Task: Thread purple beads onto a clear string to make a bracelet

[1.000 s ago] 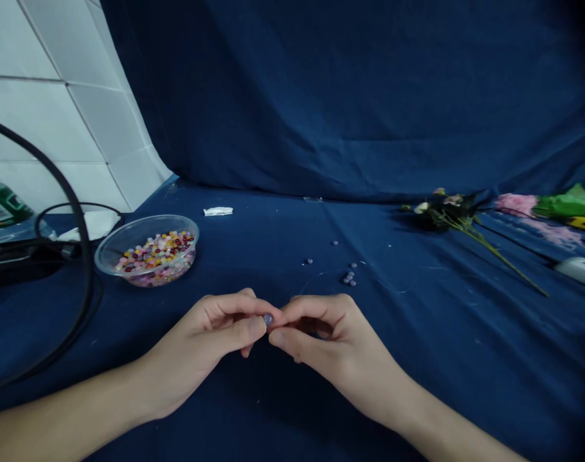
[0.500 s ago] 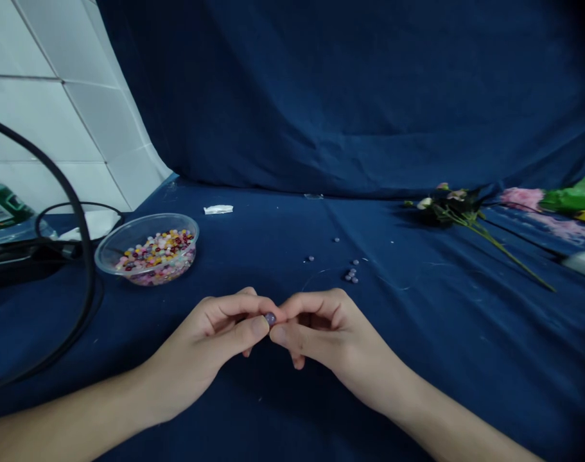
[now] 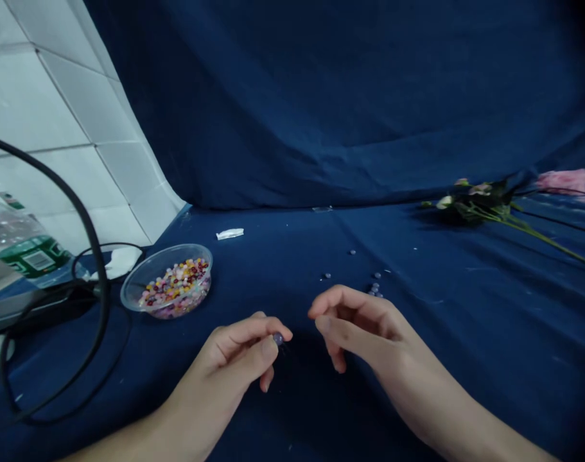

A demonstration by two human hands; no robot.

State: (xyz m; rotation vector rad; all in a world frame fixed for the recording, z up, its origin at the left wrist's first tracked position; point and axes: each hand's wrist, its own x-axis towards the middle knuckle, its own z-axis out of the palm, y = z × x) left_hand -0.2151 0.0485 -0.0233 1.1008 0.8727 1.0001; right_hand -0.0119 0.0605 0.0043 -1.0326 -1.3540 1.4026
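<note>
The left hand (image 3: pixel 234 353) is pinching a small lilac bead (image 3: pixel 278 338) between thumb and forefinger at the near middle of the bench, its other fingers curled beneath. The right hand (image 3: pixel 364 327) is apart from it, loosely curved and holding nothing that shows, with a gap of navy cloth (image 3: pixel 302 398) between them. Any fine thread at the bead is too faint to make out. Farther off, a small cluster of lilac beads (image 3: pixel 375 289) and a few strays (image 3: pixel 326 276) lie loose on the cloth. To the left, a clear plastic bowl (image 3: pixel 142 277) holds a full heap of mixed coloured beads (image 3: pixel 175 289), with no sign of any taken out. No finished string shows. A pink-and-white flower stem (image 3: pixel 475 202) lies far right, and a plastic bottle (image 3: pixel 17 240) and black cable (image 3: pixel 99 269) lie far left
</note>
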